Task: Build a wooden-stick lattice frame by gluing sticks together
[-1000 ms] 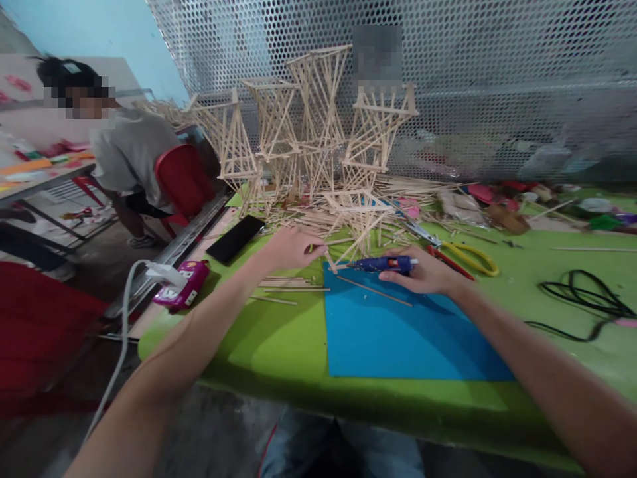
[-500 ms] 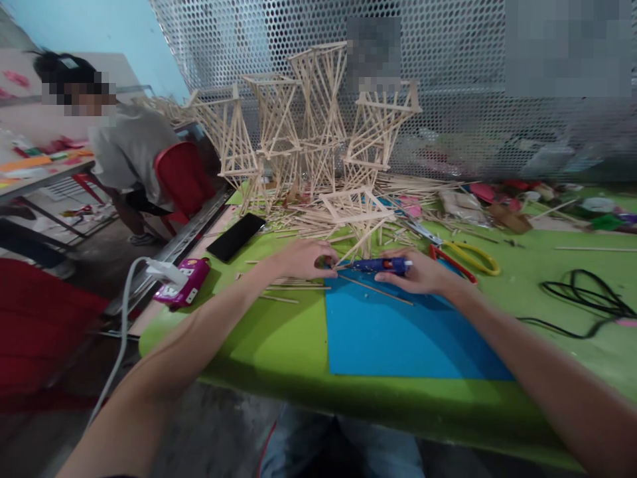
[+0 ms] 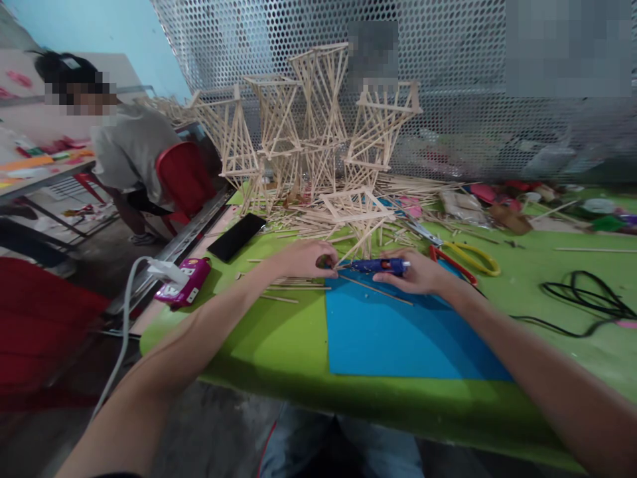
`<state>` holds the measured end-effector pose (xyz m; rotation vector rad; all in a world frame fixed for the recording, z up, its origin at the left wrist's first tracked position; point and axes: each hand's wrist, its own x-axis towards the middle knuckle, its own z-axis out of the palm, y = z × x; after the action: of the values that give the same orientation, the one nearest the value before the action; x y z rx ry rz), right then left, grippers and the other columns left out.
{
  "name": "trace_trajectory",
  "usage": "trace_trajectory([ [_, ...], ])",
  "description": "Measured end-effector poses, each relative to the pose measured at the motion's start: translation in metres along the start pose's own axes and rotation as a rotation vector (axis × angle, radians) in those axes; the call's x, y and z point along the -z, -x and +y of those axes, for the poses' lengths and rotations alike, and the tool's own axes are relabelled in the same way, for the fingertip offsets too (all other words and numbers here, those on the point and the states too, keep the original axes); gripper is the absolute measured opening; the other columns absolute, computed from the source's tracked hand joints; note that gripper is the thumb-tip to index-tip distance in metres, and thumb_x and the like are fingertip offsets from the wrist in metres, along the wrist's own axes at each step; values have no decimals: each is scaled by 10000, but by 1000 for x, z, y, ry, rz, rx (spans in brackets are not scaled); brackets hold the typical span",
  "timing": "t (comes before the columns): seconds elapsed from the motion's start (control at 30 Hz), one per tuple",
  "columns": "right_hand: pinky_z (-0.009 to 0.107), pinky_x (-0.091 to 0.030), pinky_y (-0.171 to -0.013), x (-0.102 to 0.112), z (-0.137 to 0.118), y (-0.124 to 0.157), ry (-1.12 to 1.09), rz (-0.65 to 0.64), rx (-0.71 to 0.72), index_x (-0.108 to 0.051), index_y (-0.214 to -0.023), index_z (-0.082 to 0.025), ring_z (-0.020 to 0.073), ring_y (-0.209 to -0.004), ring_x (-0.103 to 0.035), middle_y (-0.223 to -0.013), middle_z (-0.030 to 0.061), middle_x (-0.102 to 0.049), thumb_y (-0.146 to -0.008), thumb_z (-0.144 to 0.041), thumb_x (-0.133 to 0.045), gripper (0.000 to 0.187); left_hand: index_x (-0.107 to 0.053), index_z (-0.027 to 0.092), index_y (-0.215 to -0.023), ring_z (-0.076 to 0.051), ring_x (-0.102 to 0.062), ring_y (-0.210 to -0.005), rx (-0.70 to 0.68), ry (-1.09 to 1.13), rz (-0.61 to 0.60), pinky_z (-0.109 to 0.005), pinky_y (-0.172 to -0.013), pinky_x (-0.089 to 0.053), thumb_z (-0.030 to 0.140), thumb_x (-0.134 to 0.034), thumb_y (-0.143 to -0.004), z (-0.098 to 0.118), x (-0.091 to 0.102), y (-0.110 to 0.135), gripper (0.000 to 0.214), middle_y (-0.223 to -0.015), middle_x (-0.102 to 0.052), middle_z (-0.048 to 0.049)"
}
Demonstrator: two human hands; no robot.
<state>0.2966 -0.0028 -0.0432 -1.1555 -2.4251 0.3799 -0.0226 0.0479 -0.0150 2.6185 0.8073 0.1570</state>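
Observation:
My right hand (image 3: pixel 415 271) is wrapped round a blue glue gun (image 3: pixel 378 266), its nozzle pointing left. My left hand (image 3: pixel 316 259) is curled, thumb and fingers pinched at the lower end of a thin wooden stick (image 3: pixel 359 247), right by the nozzle. That stick slants up toward a small frame of wooden sticks (image 3: pixel 355 207) behind the hands. The exact contact at the fingertips is too small to make out. One loose stick (image 3: pixel 378 291) lies across the blue sheet (image 3: pixel 398 345) below the glue gun.
Tall wooden stick towers (image 3: pixel 321 99) stand at the back amid many loose sticks. To the right lie yellow-and-red-handled scissors (image 3: pixel 470 259) and a black cable (image 3: pixel 587 299). A black phone (image 3: pixel 236 238) and a magenta power strip (image 3: pixel 186 282) are left. A person (image 3: pixel 132 143) sits beyond.
Both hands and the glue gun stay almost in the same place. The black cable beside my right forearm has shifted slightly.

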Motion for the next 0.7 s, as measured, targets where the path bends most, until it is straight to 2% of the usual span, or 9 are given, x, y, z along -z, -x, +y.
trace_trajectory([
  [0.1, 486, -624, -954, -2, 1, 1, 20, 42, -12, -802, -879, -215, 376, -1067, -774, -1077, 136, -824, -887, -662, -694, 460, -733, 236, -1109, -184, -654, -928, 1, -11, -18, -275, -741, -408, 623, -621, -951, 0, 1, 0, 432, -1155, -744, -33],
  [0.27, 478, -632, -956, -3, 2, 2, 37, 55, -25, -816, -926, -226, 368, -1068, -780, -1093, 123, -826, -878, -665, -705, 455, -724, 250, -1107, -181, -657, -954, -5, -36, -11, -281, -759, -415, 594, -625, -961, 0, 0, 0, 386, -1170, -742, -26],
  [0.43, 478, -633, -931, -2, -1, 1, 31, 72, 13, -819, -927, -220, 379, -1039, -786, -1066, 127, -828, -895, -646, -698, 445, -727, 248, -1099, -180, -656, -956, -25, -42, 1, -288, -775, -426, 568, -628, -966, -1, 0, 1, 360, -1154, -743, -19],
  [0.57, 446, -632, -885, -2, 1, 2, 23, 62, 18, -815, -884, -247, 348, -972, -793, -1001, 95, -830, -894, -608, -718, 374, -725, 250, -1112, -177, -658, -961, -23, -46, 5, -283, -772, -425, 557, -623, -972, 1, 0, 1, 352, -1166, -744, -17],
  [0.7, 421, -622, -860, -3, 3, 3, -4, 86, 23, -802, -872, -244, 331, -953, -787, -969, 92, -826, -881, -623, -733, 386, -725, 254, -1120, -176, -657, -955, -19, -44, -2, -280, -759, -424, 554, -617, -979, 2, 1, 2, 348, -1162, -748, -19],
])
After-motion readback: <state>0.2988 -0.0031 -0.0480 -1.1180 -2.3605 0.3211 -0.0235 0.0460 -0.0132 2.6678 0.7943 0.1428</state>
